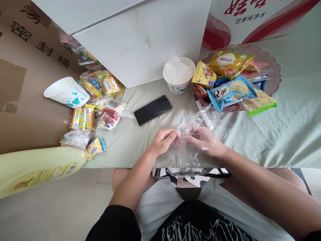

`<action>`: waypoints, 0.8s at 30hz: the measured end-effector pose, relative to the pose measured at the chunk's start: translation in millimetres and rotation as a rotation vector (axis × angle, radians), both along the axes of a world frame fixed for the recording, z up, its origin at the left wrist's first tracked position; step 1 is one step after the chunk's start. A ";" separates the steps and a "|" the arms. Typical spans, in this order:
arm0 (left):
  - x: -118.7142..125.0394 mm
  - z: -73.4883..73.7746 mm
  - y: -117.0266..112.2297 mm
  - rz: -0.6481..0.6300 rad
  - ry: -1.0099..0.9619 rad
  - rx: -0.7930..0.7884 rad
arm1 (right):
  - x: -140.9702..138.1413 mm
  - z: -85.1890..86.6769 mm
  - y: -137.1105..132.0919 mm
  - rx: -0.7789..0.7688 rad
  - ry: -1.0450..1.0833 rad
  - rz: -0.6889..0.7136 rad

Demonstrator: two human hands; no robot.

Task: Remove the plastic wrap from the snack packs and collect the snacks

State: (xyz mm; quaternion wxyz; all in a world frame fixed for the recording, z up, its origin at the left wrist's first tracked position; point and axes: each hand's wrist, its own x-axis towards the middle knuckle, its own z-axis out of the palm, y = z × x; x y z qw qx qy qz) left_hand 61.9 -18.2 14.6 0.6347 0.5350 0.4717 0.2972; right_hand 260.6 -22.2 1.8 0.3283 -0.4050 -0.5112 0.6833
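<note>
the handling of the clear plastic film (186, 152) looked partway through: it hung between the left hand (163, 141) and the right hand (204, 140), over the near edge of the counter (288, 134), not yet set down. the left fingers were pinched together on it; the right fingers curled behind it, and i could not tell whether they were clamped or loose. as for what seemed done, an upright paper bowl (179, 87) already held some crumpled clear plastic (175, 69), and wrapped snacks (232, 93) lay heaped in the pink dish (276, 75). what seemed unfinished was the film itself; other packets (82, 117) lay loose at the left, near a tipped paper bowl (62, 90). a phone (152, 110) lay untouched between the two groups.
</note>
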 end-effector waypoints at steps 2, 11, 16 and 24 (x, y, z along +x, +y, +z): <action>-0.6 -0.8 0.9 -0.024 0.000 -0.006 | -0.6 -0.1 0.3 0.020 -0.012 -0.044; -5.5 -7.2 -1.0 -0.214 0.238 0.253 | -5.8 7.6 1.2 -0.130 -0.022 -0.153; -3.6 -6.9 -1.5 -0.255 0.258 0.326 | -7.4 7.7 2.5 -0.193 -0.019 -0.169; -1.9 -6.1 -1.5 -0.004 0.042 0.115 | -3.3 2.9 5.8 -0.147 0.040 -0.264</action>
